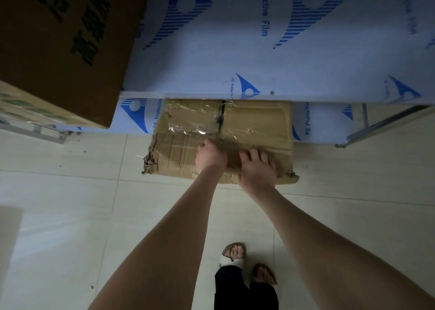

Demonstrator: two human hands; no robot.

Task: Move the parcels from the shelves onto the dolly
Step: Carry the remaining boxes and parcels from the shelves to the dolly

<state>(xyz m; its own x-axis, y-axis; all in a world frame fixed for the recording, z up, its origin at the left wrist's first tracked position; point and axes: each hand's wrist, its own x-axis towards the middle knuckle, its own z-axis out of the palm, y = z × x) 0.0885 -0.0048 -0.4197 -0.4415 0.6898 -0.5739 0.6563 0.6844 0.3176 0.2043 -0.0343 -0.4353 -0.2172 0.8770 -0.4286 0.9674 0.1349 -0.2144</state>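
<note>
The left hand rests on the near part of a battered cardboard parcel, its back turned up and thumb pointing away from the person. Its fingers are hidden from view, so it cannot be told whether they grip the cardboard or only press on it. Just beside it, the right hand lies on the same parcel with fingers spread and fairly straight across the cardboard, the thumb down at the near edge. It presses rather than clutches. Both bare forearms reach forward from the bottom of the view.

The parcel sits on the low shelf, under the board of the shelf above. Its far part is tucked beneath that board and its near part juts out past the low shelf's front edge, over the floor. It is wrapped in clear tape, a dark seam runs across its middle, and its near left corner is torn and crumpled.

Both shelf boards wear white film with blue logos. At upper left a large brown box with dark printing stands on another box with green print. A metal rail of the shelf frame shows at right. Below, the person's feet in sandals stand on pale tiles.
</note>
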